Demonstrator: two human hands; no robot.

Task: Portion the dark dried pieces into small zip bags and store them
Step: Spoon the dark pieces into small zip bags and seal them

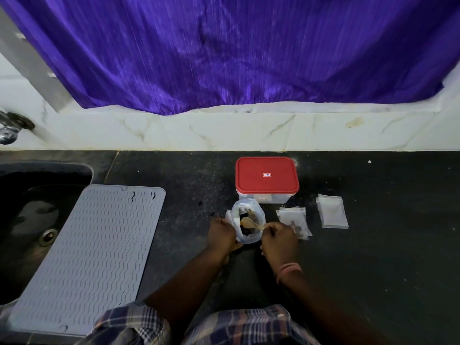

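Observation:
An open clear plastic bag (249, 207) with dark dried pieces (245, 230) inside stands on the black counter. My left hand (221, 236) grips the bag's left rim. My right hand (280, 240) holds the handle of a small wooden spoon (250, 223), whose bowl lies inside the bag's mouth. Right of the bag lie small zip bags (292, 217), one with a few dark pieces in it, and further right a stack of empty zip bags (332, 212). A clear box with a red lid (266, 176) stands shut just behind the bag.
A grey ribbed silicone mat (92, 252) lies over the right edge of the dark sink (29, 212) at the left. A tap (10, 128) sticks out at the far left. A marble upstand (224, 130) and a purple curtain (236, 51) close the back.

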